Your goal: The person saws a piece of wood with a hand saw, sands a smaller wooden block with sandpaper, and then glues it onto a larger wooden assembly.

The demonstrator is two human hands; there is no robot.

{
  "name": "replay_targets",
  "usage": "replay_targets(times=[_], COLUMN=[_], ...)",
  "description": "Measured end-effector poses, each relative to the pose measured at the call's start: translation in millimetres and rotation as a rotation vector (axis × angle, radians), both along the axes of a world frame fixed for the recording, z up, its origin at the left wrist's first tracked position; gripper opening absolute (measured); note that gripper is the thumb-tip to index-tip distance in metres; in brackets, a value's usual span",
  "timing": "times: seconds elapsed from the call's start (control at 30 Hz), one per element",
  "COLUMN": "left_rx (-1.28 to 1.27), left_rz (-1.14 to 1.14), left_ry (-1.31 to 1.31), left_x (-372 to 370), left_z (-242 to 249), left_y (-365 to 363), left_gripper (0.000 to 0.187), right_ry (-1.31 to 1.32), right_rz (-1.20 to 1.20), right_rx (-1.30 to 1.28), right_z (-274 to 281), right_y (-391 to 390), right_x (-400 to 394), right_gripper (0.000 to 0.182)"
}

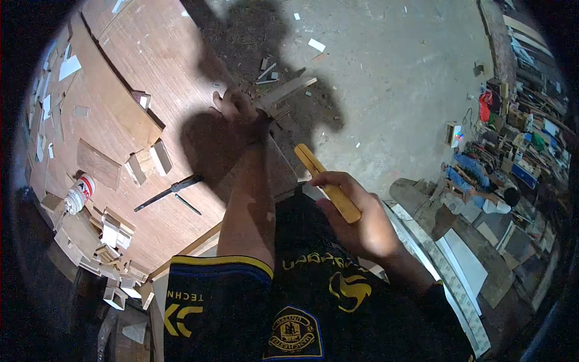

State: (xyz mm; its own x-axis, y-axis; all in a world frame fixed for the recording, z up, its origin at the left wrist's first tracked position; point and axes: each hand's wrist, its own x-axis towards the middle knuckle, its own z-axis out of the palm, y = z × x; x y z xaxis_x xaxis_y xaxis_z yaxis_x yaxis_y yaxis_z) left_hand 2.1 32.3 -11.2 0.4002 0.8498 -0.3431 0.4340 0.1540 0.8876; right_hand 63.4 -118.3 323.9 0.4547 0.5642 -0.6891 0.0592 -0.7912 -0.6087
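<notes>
My left hand (236, 111) reaches over the edge of the wooden worktop, its fingers bent and apart, in deep shadow. A pale wooden strip (292, 90) juts out beside it over the floor side; whether the hand touches the strip is hidden in shadow. My right hand (356, 208) is closed around a yellow wooden bar (325, 181) with a slit at its far end, held in front of my shirt. On the worktop left of my forearm lie a black slim tool (166, 192) and a dark green pencil (188, 204).
On the worktop (154, 66) stand a white-and-red bottle (80, 193), small wooden box pieces (114, 232) and a large brown board (108, 90). Scraps litter the concrete floor (386, 78). Another person (497, 199) is at right among piled materials; white panels (461, 259) lie nearer.
</notes>
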Motion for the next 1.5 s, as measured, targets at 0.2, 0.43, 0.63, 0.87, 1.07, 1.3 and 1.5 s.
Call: replay_targets(times=[0.2,0.43,0.63,0.87,1.07,1.3,1.5], left_rx=[1.018,0.629,0.528,0.824,0.916,0.81,0.828], left_rz=[-0.047,-0.065,0.17,0.065,-0.171,-0.046,-0.109], left_ry=[0.362,0.239,0.128,0.293,0.652,0.568,0.7], left_x=[7.8,-3.8,12.0,9.7,13.3,14.4,9.4], left_z=[34.7,30.7,28.4,28.9,57.8,48.4,30.9], left_y=[-12.9,-4.0,-20.0,-13.8,-8.9,-18.3,-21.4], left_gripper=[0.036,0.02,0.019,0.038,0.035,0.049,0.056], right_ry=[-0.059,0.132,0.056,0.085,0.246,0.084,0.175], right_rz=[-0.026,-0.037,-0.043,-0.017,0.066,-0.032,-0.013], right_rx=[0.071,-0.143,-0.001,-0.041,-0.285,-0.026,-0.178], right_z=[-13.1,7.4,3.3,3.7,21.2,-24.9,17.0], right_y=[2.0,12.4,13.2,17.6,28.3,18.9,21.0], right_x=[-0.5,-4.6,-2.1,4.9,17.6,9.4,15.6], right_gripper=[0.031,0.028,0.026,0.028,0.032,0.031,0.03])
